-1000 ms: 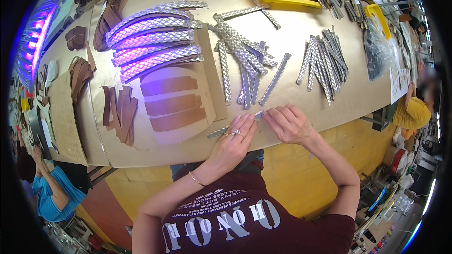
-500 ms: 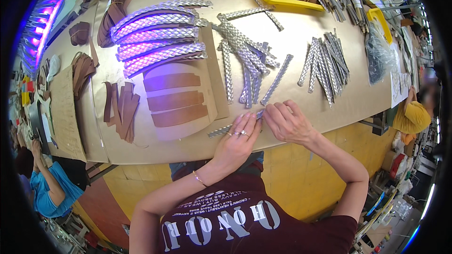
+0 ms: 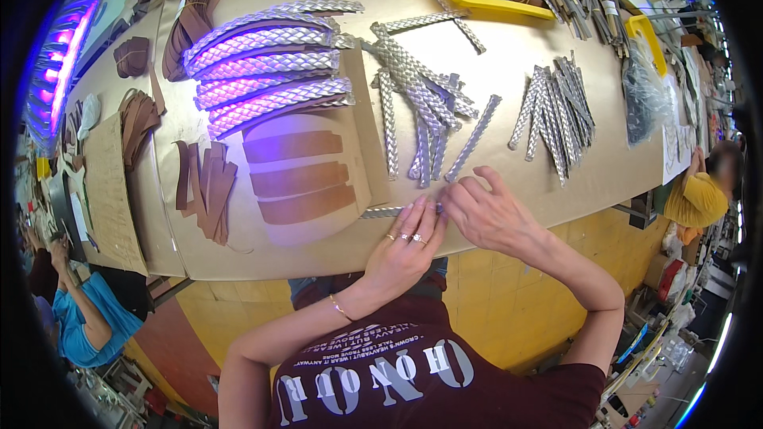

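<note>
A short silver braided strip (image 3: 387,212), flat and woven in a herringbone plait, lies at the near edge of the bench (image 3: 517,103), whose top is smooth tan board. The left hand (image 3: 405,242) rests palm down over the strip's right end, rings on two fingers, a thin bracelet at the wrist; its fingers (image 3: 420,210) are close together and pressed on the strip. The right hand (image 3: 485,214) meets it from the right, knuckles raised, fingers (image 3: 451,200) curled narrow and pinching at the same end of the strip; how much of the strip they grip is hidden by the left hand. Both forearms come up from the lower edge, elbows bent.

Just beyond the hands lies a loose heap of silver braided strips (image 3: 421,103), matt metallic and criss-crossed, and to the right a tidier fan of the same strips (image 3: 556,107). Left of the hands three flat brown leather bands (image 3: 298,179), gently curved, lie on a pale card. Behind them long braided bands (image 3: 270,71) are stacked in arcs, tinted purple by a lamp. A yellow tray (image 3: 477,0) sits at the far edge.

Against half a second ago, the hands stay at the same spot on the bench edge with the strip still under them; the right hand's fingers have drawn in slightly closer to the left.
</note>
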The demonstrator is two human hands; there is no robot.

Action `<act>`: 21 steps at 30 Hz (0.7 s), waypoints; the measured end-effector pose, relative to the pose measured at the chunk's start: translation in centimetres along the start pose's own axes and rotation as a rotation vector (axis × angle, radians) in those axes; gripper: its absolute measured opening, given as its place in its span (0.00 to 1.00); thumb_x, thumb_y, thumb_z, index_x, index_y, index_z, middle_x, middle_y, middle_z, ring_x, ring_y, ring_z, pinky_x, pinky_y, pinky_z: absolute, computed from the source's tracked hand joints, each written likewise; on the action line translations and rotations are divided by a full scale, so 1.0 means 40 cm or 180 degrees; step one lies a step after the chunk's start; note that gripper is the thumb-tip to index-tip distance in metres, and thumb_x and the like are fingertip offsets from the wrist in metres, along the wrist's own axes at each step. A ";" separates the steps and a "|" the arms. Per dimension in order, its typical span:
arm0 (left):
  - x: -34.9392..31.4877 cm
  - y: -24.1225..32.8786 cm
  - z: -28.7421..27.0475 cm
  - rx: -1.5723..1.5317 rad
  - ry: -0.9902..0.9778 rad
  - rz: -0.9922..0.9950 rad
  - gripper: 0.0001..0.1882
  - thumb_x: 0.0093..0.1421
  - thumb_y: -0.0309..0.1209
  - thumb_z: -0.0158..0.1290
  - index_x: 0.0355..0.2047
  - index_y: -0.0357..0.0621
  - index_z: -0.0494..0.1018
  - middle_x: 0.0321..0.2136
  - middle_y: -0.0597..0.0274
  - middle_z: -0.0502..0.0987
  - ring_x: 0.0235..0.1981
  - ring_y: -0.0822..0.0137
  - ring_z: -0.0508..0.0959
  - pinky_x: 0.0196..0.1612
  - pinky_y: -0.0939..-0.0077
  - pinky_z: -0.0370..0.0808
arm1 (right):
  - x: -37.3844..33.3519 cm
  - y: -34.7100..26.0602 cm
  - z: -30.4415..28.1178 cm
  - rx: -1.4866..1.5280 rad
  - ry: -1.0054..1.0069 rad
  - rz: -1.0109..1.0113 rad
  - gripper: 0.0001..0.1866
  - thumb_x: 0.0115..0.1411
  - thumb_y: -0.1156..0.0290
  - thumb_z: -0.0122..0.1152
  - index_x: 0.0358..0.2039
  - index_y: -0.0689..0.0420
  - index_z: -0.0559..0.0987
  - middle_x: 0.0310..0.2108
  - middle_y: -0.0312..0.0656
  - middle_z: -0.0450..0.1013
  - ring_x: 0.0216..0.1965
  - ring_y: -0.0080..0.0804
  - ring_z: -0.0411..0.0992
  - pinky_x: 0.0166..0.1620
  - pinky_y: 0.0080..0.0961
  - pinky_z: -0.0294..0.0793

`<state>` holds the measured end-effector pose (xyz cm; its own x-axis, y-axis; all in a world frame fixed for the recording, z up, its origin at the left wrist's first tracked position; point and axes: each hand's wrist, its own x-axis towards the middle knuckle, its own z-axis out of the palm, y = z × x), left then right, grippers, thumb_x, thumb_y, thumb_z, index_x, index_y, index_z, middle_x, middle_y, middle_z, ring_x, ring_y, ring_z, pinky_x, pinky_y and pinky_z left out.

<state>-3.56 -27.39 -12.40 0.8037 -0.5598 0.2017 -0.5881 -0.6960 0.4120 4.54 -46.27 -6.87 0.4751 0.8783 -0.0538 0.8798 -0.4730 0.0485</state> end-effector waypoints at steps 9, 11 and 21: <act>-0.002 0.002 0.007 -0.0354 -0.0084 -0.0277 0.23 0.56 0.28 0.47 0.53 0.33 0.70 0.60 0.42 0.62 0.65 0.48 0.61 0.65 0.60 0.61 | 0.037 0.001 -0.026 -0.0715 0.0316 -0.0532 0.11 0.56 0.63 0.51 0.34 0.55 0.76 0.34 0.37 0.68 0.40 0.29 0.69 0.57 0.38 0.61; -0.002 -0.002 0.002 -0.0385 -0.0139 -0.0272 0.23 0.57 0.27 0.46 0.54 0.33 0.69 0.62 0.40 0.60 0.65 0.48 0.59 0.65 0.59 0.61 | 0.027 -0.006 -0.028 -0.0079 0.0375 -0.0098 0.10 0.58 0.64 0.53 0.37 0.55 0.76 0.35 0.38 0.69 0.40 0.30 0.70 0.55 0.39 0.63; -0.014 -0.005 -0.018 -0.0205 -0.0025 -0.0196 0.25 0.59 0.30 0.49 0.58 0.37 0.67 0.63 0.43 0.60 0.65 0.50 0.60 0.65 0.58 0.60 | -0.020 -0.118 -0.009 0.3176 0.0871 0.3108 0.12 0.61 0.67 0.62 0.39 0.63 0.75 0.27 0.45 0.72 0.27 0.35 0.74 0.30 0.28 0.72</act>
<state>-3.82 -26.61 -11.96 0.8373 -0.5206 0.1673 -0.5304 -0.6990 0.4797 0.01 -44.72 -6.72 0.9715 0.1069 -0.2116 -0.0965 -0.6367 -0.7651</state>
